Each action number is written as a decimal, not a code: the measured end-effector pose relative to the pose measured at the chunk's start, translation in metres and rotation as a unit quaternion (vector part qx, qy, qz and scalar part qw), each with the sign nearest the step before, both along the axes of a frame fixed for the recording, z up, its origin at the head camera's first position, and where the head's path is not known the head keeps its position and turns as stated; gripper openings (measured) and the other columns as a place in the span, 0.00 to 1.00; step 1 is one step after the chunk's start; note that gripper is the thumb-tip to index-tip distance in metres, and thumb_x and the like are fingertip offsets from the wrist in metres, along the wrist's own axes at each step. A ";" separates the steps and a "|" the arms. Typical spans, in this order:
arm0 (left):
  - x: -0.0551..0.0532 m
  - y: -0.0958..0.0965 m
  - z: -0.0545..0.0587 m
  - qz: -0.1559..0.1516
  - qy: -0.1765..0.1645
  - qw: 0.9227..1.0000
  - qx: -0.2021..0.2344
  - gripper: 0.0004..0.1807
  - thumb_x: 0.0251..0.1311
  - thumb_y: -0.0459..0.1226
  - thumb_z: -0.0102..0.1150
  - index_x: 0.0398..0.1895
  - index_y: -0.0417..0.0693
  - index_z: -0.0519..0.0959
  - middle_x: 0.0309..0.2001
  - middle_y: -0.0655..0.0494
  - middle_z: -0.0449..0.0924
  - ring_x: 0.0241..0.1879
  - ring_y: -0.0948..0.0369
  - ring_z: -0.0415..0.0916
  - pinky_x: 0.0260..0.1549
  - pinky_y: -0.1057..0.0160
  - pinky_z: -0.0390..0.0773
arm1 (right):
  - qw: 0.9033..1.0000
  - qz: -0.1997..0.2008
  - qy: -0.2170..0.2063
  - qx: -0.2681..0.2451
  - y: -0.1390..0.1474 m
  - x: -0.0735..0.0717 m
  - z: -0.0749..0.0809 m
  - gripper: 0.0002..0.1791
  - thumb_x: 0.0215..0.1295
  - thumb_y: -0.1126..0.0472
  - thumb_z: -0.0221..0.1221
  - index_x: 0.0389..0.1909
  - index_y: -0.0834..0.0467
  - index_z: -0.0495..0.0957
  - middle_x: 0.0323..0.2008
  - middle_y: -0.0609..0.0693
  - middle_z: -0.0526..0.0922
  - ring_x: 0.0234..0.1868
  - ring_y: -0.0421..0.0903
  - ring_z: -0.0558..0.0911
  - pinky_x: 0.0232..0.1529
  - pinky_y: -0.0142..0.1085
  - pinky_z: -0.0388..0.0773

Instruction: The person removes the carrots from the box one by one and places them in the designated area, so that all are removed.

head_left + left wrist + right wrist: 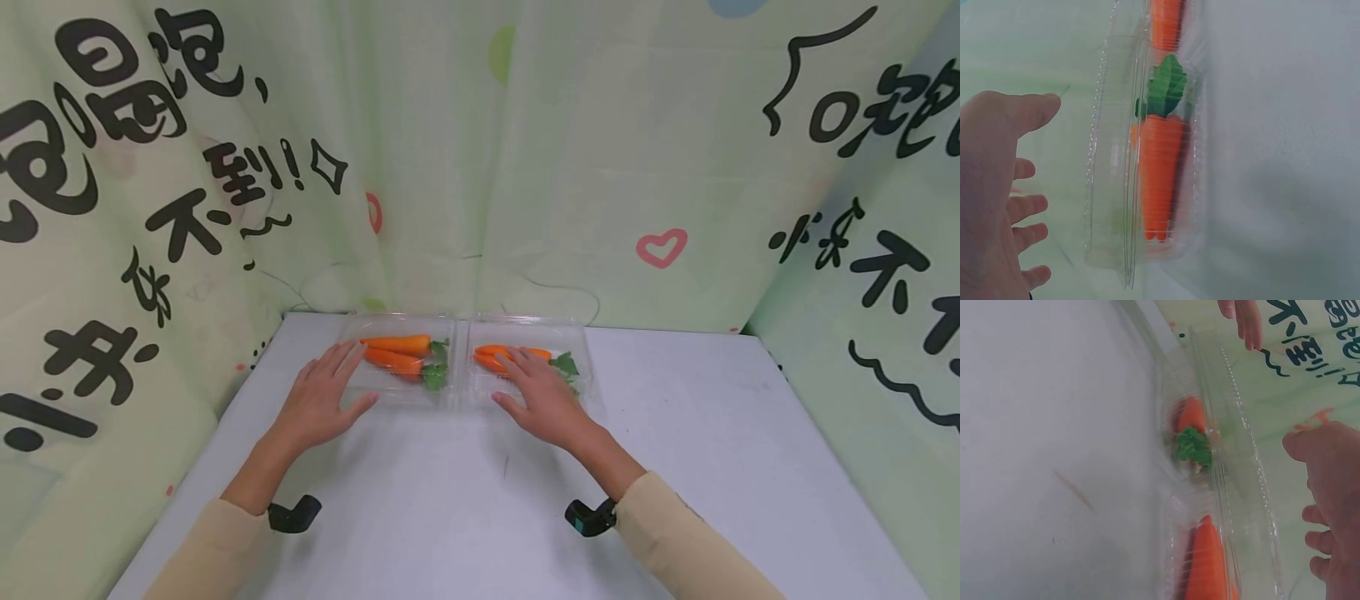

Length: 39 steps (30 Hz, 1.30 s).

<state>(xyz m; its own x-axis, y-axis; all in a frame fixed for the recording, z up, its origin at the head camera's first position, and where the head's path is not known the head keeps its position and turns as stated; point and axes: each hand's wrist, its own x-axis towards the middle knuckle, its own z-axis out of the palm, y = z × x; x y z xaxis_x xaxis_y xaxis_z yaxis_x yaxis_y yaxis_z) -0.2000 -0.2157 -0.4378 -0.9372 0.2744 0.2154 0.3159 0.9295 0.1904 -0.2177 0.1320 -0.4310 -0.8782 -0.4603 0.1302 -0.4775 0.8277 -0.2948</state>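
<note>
Two clear plastic boxes stand side by side at the back of the table, each holding orange carrots with green leaves. In the left box lie carrots, their leaves pointing right. The right box holds similar carrots, partly hidden by my right hand. My left hand is spread at the left box's outer side, overlapping its edge in the head view. My right hand reaches over the right box with fingers extended. Both wrist views show the left hand and right hand above the boxes, holding nothing.
A white table lies under the boxes. Pale green curtains with black writing and a red heart hang behind and at both sides. Dark cameras sit on my left wrist and right wrist.
</note>
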 end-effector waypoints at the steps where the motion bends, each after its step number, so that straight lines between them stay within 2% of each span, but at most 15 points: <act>1: 0.000 0.000 0.000 0.001 -0.001 1.000 0.004 0.43 0.62 0.54 0.56 0.75 0.45 0.55 0.75 0.43 0.53 0.73 0.44 0.50 0.68 0.33 0.56 | 1.000 0.002 0.002 0.001 -0.001 0.000 0.000 0.37 0.69 0.44 0.54 0.73 0.55 0.58 0.75 0.53 0.58 0.76 0.56 0.56 0.72 0.55 0.61; 12: 0.001 -0.004 -0.005 0.014 -0.005 0.999 0.035 0.43 0.61 0.52 0.58 0.75 0.46 0.54 0.74 0.41 0.54 0.72 0.43 0.51 0.68 0.34 0.57 | 1.000 0.010 0.003 0.004 -0.007 -0.006 0.003 0.37 0.69 0.43 0.53 0.74 0.54 0.57 0.75 0.53 0.58 0.76 0.55 0.54 0.73 0.54 0.59; 21: 0.002 -0.010 -0.009 0.023 -0.007 0.998 0.062 0.43 0.61 0.52 0.58 0.75 0.46 0.53 0.74 0.41 0.53 0.72 0.43 0.52 0.65 0.32 0.59 | 1.000 0.021 -0.003 -0.016 -0.014 -0.011 0.004 0.36 0.69 0.45 0.54 0.73 0.54 0.58 0.74 0.54 0.58 0.76 0.55 0.55 0.72 0.54 0.60; 25: 0.002 -0.012 -0.010 0.035 -0.023 0.996 0.080 0.44 0.62 0.52 0.57 0.75 0.46 0.52 0.74 0.41 0.52 0.71 0.43 0.53 0.63 0.30 0.62 | 0.999 0.025 -0.007 -0.019 -0.017 -0.013 0.003 0.35 0.69 0.45 0.54 0.73 0.53 0.59 0.75 0.54 0.58 0.76 0.55 0.55 0.72 0.55 0.61; 30: 0.002 -0.015 -0.011 0.045 -0.051 0.992 0.110 0.45 0.63 0.53 0.56 0.76 0.44 0.49 0.75 0.40 0.49 0.72 0.42 0.52 0.63 0.29 0.60 | 0.999 0.029 -0.011 -0.015 -0.020 -0.015 0.004 0.34 0.69 0.45 0.54 0.73 0.52 0.59 0.75 0.54 0.58 0.76 0.55 0.55 0.72 0.54 0.61; 39: 0.001 -0.020 -0.015 0.047 -0.069 0.986 0.141 0.46 0.63 0.53 0.56 0.76 0.43 0.48 0.76 0.40 0.48 0.73 0.41 0.50 0.65 0.31 0.59 | 0.999 0.035 -0.020 -0.012 -0.027 -0.019 0.005 0.34 0.70 0.45 0.53 0.73 0.53 0.58 0.75 0.54 0.57 0.76 0.55 0.54 0.74 0.52 0.58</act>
